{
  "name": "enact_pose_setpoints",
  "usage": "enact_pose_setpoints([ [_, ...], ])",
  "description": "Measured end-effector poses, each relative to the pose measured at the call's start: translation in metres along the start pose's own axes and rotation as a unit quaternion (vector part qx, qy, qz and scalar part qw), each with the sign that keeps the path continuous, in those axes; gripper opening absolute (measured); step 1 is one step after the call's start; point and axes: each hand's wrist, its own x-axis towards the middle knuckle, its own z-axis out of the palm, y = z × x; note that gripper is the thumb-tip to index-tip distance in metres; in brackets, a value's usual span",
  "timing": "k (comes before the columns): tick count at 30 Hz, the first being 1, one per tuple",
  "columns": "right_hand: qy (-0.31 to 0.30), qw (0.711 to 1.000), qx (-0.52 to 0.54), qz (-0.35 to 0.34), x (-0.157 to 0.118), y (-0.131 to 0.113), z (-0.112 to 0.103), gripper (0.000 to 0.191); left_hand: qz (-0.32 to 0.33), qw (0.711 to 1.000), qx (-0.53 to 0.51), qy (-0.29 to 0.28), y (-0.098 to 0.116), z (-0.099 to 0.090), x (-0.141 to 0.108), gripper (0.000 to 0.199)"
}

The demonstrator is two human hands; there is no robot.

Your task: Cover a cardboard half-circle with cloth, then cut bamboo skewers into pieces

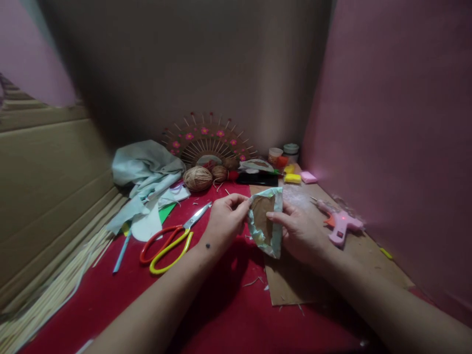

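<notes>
Between my two hands is a half-round cardboard piece [262,212] with pale blue-green fabric folded over its edges. My left hand [229,216] pinches the fabric at its upper left edge. Around its straight right side my right hand [297,228] is closed, the thumb lying on the bare brown cardboard. Scissors [180,241] with one red and one yellow handle lie partly spread, left of my left hand. A pink glue gun [342,226] with a lit red light rests to the right of my right hand.
A brown cardboard sheet [291,285] lies on the red cloth [221,305]. Thin sticks [70,290] and crumpled fabric [147,160] are at left. Behind stand twine balls [198,178], a flowered stick fan [204,132] and small tubs [291,149]. Walls enclose the back and right.
</notes>
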Motion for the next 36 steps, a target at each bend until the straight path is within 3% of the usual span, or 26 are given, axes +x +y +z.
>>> enact_pose_setpoints([
  [11, -0.001, 1.0, -0.004, 0.02, 0.004, 0.003, 0.004, 0.013, 0.115, 0.983, 0.131, 0.059, -0.009, 0.007, -0.006, 0.015],
  [14, -0.004, 1.0, -0.007, 0.015, 0.005, 0.006, 0.001, 0.014, 0.182, 0.961, 0.202, 0.052, -0.011, 0.007, -0.008, 0.012],
  [17, -0.005, 1.0, -0.002, 0.001, 0.006, 0.008, -0.002, 0.016, 0.269, 0.919, 0.285, 0.039, -0.011, 0.005, -0.009, 0.012],
  [21, -0.016, 1.0, 0.017, 0.006, 0.007, 0.007, -0.003, 0.015, 0.337, 0.884, 0.323, 0.009, -0.014, 0.002, -0.01, 0.016],
  [28, -0.023, 0.999, 0.025, 0.014, 0.007, 0.005, -0.005, 0.017, 0.377, 0.827, 0.409, -0.08, -0.02, 0.007, -0.011, 0.029],
  [34, -0.034, 0.999, 0.031, 0.01, 0.009, 0.003, -0.008, 0.013, 0.443, 0.793, 0.388, -0.156, -0.014, 0.006, -0.014, 0.041],
  [36, -0.036, 0.999, 0.031, 0.015, 0.01, 0.002, -0.008, 0.012, 0.45, 0.798, 0.347, -0.2, -0.012, 0.004, -0.018, 0.042],
])
